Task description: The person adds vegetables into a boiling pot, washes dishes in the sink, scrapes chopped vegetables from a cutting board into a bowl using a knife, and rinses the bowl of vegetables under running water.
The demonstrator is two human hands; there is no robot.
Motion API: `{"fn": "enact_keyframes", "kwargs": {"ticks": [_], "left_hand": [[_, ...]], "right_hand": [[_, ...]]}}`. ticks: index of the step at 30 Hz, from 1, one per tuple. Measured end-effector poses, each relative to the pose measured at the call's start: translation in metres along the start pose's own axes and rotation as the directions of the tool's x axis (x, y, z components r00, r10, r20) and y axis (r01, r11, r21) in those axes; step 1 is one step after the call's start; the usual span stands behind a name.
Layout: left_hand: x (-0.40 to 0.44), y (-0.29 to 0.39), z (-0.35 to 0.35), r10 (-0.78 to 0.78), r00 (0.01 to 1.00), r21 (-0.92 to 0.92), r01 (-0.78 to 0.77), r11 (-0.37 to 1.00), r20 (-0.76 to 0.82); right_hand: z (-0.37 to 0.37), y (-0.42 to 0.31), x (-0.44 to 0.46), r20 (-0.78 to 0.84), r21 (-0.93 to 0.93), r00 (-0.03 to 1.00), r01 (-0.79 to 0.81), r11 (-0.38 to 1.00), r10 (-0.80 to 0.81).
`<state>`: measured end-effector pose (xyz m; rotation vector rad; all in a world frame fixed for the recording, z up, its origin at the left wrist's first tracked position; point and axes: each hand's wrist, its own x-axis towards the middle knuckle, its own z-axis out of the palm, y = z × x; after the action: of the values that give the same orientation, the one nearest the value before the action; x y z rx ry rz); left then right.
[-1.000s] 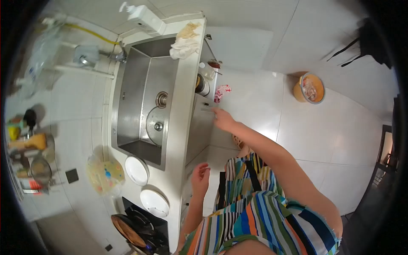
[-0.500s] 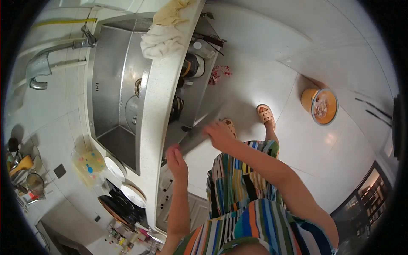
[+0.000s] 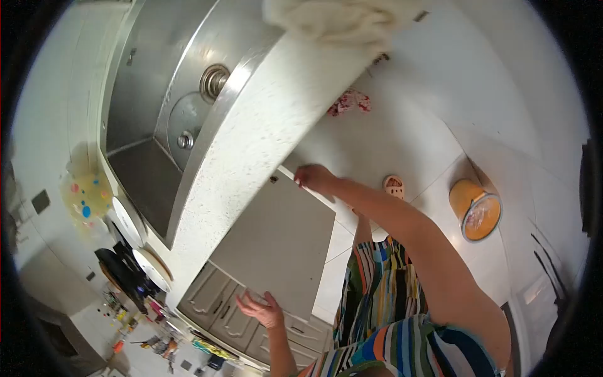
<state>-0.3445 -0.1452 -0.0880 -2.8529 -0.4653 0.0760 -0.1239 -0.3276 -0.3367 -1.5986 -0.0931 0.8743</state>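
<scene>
A flat grey panel that looks like a cabinet door (image 3: 279, 235) stands below the front edge of the counter, with a small dark fitting near one corner. My right hand (image 3: 317, 179) is closed over its pale far edge; part of the fingers is hidden. At the opposite, near edge, my left hand (image 3: 264, 310) has its fingers spread and holds nothing. Whether that hand touches the panel, I cannot tell. In the steel sink (image 3: 157, 147) lies a clear round lid (image 3: 188, 119) with a metal knob, close to the drain (image 3: 213, 81).
A pale cloth (image 3: 342, 22) hangs over the counter (image 3: 242, 135). White plates (image 3: 151, 270) stand beside the sink. On the floor are a red and white cloth (image 3: 350, 102) and an orange bin (image 3: 468, 204). Drawer fronts (image 3: 217, 298) sit under the counter.
The panel, seen nearly edge-on before, now shows its broad face and covers the open cabinet. My left hand has opened and moved lower in view. The view has shifted closer to the counter.
</scene>
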Motion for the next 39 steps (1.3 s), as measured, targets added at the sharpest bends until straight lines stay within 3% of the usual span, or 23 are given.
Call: {"fn": "enact_keyframes", "kwargs": {"ticks": [1, 2, 3, 5, 7, 12, 14, 16, 18, 22, 24, 28, 31, 33, 35, 37, 39], "left_hand": [[-0.002, -0.006, 0.007, -0.026, 1.000, -0.003, 0.026, 1.000, 0.009], [-0.004, -0.012, 0.011, -0.123, 0.986, -0.258, 0.149, 0.955, 0.116], [-0.008, -0.018, 0.014, -0.186, 0.952, -0.479, 0.285, 0.830, 0.244], [-0.013, -0.016, 0.022, -0.236, 0.935, -0.535, 0.347, 0.771, 0.266], [-0.011, 0.002, 0.024, -0.408, 0.880, -0.714, 0.448, 0.538, 0.244], [-0.018, -0.005, 0.023, -0.374, 0.876, -0.582, 0.482, 0.655, 0.304], [-0.026, -0.008, 0.029, -0.425, 0.855, -0.590, 0.515, 0.621, 0.298], [-0.032, -0.012, 0.033, -0.466, 0.833, -0.604, 0.543, 0.583, 0.298], [-0.037, -0.015, 0.035, -0.410, 0.867, -0.534, 0.497, 0.684, 0.282], [-0.028, -0.009, 0.032, -0.418, 0.870, -0.504, 0.493, 0.709, 0.263], [-0.027, -0.010, 0.030, -0.412, 0.852, -0.371, 0.515, 0.773, 0.324], [-0.026, -0.010, 0.036, -0.364, 0.888, -0.393, 0.452, 0.800, 0.281], [-0.025, 0.001, 0.036, -0.389, 0.885, -0.474, 0.466, 0.747, 0.257], [-0.019, 0.012, 0.030, -0.445, 0.829, -0.526, 0.560, 0.641, 0.340], [-0.009, 0.024, 0.020, -0.429, 0.821, -0.618, 0.567, 0.544, 0.376], [-0.008, 0.044, 0.020, -0.403, 0.816, -0.701, 0.568, 0.431, 0.414], [-0.014, 0.065, 0.037, -0.452, 0.845, -0.723, 0.499, 0.477, 0.285]], "right_hand": [[0.010, 0.010, 0.036, -0.002, -0.041, 1.000, 0.000, 0.999, 0.000], [0.015, 0.009, 0.065, -0.229, -0.279, 0.962, 0.078, 0.957, -0.146], [0.015, 0.009, 0.090, -0.341, -0.393, 0.925, 0.022, 0.919, -0.167], [0.016, 0.008, 0.135, -0.433, -0.445, 0.895, -0.114, 0.888, -0.102], [0.021, -0.009, 0.169, -0.429, -0.484, 0.902, -0.185, 0.855, -0.047], [0.049, 0.001, 0.226, -0.437, -0.553, 0.899, -0.291, 0.781, 0.026], [0.055, 0.004, 0.233, -0.443, -0.564, 0.895, -0.319, 0.762, 0.047], [0.060, 0.006, 0.237, -0.444, -0.562, 0.894, -0.327, 0.760, 0.056], [0.063, 0.007, 0.236, -0.440, -0.547, 0.896, -0.326, 0.771, 0.067], [0.060, 0.002, 0.222, -0.428, -0.468, 0.899, -0.309, 0.828, 0.094], [0.056, -0.005, 0.201, -0.422, -0.393, 0.899, -0.300, 0.869, 0.119], [0.039, -0.031, 0.119, -0.401, -0.140, 0.886, -0.309, 0.941, 0.231], [0.012, -0.036, 0.027, -0.393, 0.109, 0.833, -0.377, 0.920, 0.388], [-0.011, -0.047, -0.047, -0.387, 0.265, 0.769, -0.436, 0.860, 0.508], [-0.035, -0.019, -0.140, -0.516, 0.387, 0.697, -0.329, 0.862, 0.498], [-0.060, -0.077, -0.233, -0.512, 0.353, 0.681, -0.390, 0.851, 0.524], [-0.076, -0.114, -0.310, -0.558, 0.383, 0.611, -0.411, 0.827, 0.562]]}}
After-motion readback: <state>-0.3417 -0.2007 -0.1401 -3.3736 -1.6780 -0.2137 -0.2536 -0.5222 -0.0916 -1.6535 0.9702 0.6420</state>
